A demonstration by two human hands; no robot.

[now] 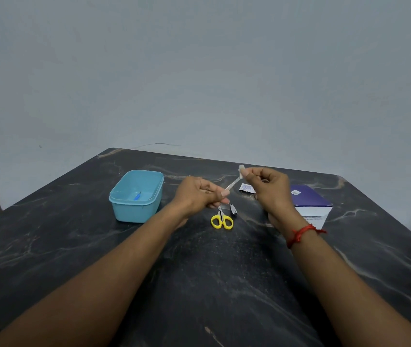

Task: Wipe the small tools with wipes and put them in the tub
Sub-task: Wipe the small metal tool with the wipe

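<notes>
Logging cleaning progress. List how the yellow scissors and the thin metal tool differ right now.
The thin metal tool is held above the table, gripped by the left hand; the yellow scissors lie flat on the table. The right hand pinches a wipe at the thin metal tool's far tip; the yellow scissors have no wipe on them. The tool is plain silver; the scissors have yellow loop handles. Both are outside the tub.

A dark marbled table [79, 246] stands against a plain, perhaps grey-blue wall [199, 71].
</notes>
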